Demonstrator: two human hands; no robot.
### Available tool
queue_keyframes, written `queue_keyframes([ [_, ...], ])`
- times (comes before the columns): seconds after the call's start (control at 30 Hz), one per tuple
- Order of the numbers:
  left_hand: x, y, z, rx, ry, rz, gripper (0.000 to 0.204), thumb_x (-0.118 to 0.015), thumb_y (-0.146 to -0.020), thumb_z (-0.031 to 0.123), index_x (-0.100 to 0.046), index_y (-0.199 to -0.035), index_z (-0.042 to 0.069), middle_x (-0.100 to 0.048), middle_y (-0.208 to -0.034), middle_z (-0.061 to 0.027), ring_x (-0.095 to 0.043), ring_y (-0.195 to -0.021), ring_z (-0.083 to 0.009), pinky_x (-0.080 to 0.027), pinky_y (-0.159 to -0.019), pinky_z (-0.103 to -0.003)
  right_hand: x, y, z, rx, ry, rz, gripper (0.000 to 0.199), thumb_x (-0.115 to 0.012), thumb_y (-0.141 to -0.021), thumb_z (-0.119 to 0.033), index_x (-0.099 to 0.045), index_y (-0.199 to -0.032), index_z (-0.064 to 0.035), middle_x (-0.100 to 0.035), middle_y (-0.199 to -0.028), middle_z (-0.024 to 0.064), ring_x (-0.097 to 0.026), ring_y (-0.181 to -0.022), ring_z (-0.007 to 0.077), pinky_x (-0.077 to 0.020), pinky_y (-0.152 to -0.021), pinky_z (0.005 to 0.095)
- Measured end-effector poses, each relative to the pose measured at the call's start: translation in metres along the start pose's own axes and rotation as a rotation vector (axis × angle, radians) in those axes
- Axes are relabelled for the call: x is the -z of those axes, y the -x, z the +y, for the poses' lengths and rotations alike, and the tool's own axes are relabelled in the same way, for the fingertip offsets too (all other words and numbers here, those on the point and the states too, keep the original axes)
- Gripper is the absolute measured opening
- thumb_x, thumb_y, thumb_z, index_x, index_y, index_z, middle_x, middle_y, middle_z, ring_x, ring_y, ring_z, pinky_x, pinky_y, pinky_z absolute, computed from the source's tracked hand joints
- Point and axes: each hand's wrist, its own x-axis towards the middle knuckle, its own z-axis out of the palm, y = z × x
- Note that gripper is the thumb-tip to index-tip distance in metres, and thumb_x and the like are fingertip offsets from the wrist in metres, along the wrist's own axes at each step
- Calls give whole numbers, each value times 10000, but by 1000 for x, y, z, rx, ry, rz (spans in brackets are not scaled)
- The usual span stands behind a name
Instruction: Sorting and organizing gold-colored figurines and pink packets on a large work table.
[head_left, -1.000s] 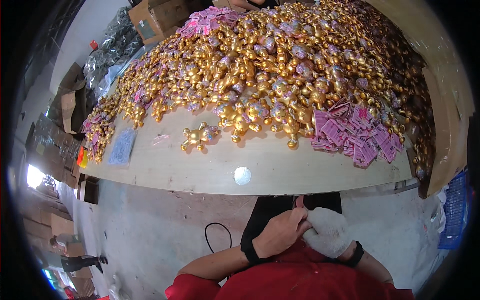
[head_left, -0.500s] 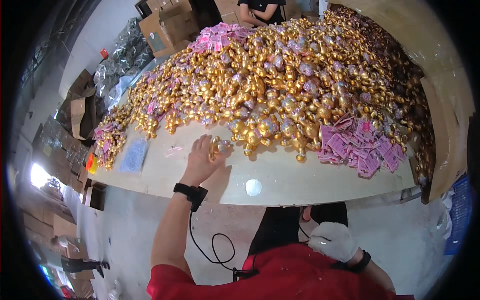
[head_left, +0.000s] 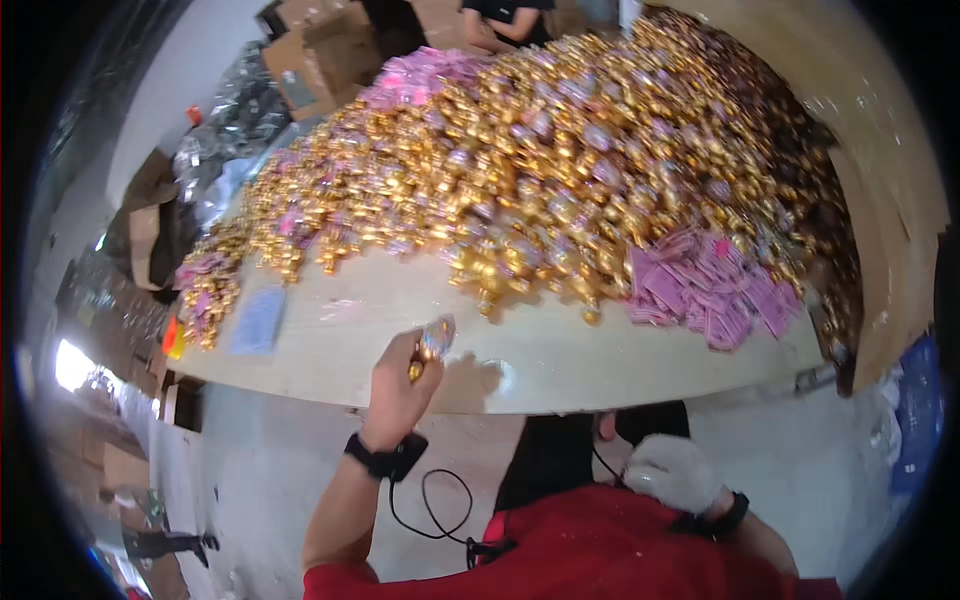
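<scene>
In my left hand (head_left: 400, 385), held up over the near part of the table, is a small gold figurine (head_left: 436, 340) with a shiny, multicoloured part at its top. My fingers and thumb are closed around it. My right hand (head_left: 672, 474), in a white glove, rests close to my red shirt below the table edge. It looks curled like a fist, and anything inside it is hidden. Beyond my left hand spreads a large heap of similar gold figurines (head_left: 540, 150). Motion blurs the heap.
Pink cards lie in one pile (head_left: 710, 290) at the right and another (head_left: 420, 78) at the back. A pale blue packet (head_left: 258, 320) is on the left of the table (head_left: 590, 360). Cardboard (head_left: 880, 290) walls the right side. A person (head_left: 508, 22) with folded arms is behind the heap.
My left hand has lifted away from the heap's front and come nearer to me with the figurine, which now points upward. My right hand stays in about the same place. The view has shifted slightly.
</scene>
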Motion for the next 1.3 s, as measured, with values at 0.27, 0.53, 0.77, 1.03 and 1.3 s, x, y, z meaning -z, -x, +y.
queue_keyframes([
  [0.27,-59,115,41,321,667,-810,532,-630,-814,118,-498,-1321,22,-577,-1201,-108,-551,-1083,-169,-434,-944,-293,4,8,12,341,304,65,86,-635,-830,-191,-628,-812,-107,-561,-746,84,-582,-704,285,-481,-631,389],
  [0.53,-77,123,68,129,572,-1003,592,-733,-832,272,-513,-1328,36,-597,-1200,-152,-591,-1066,-250,-457,-928,-327,-15,26,21,553,570,27,82,-652,-759,-212,-620,-788,-142,-529,-770,36,-569,-730,210,-479,-582,333],
  [0.77,-78,121,75,-3,404,-970,565,-729,-838,289,-524,-1323,86,-598,-1024,-136,-616,-916,-282,-501,-807,-330,-14,28,12,427,579,24,81,-640,-782,-227,-618,-776,-149,-524,-747,44,-570,-710,206,-472,-568,336],
  [1.03,-77,120,83,-77,291,-997,538,-685,-860,323,-500,-1310,92,-572,-1026,-143,-624,-854,-323,-530,-736,-373,-15,28,11,400,590,-54,129,-622,-815,-249,-586,-747,-146,-516,-725,51,-574,-689,215,-469,-558,341],
  [1.3,-75,122,86,-126,226,-1017,520,-654,-871,340,-491,-1297,89,-568,-1058,-157,-636,-866,-350,-550,-726,-402,-19,31,18,415,555,-86,167,-621,-819,-260,-556,-732,-133,-520,-716,69,-578,-650,236,-469,-544,359],
])
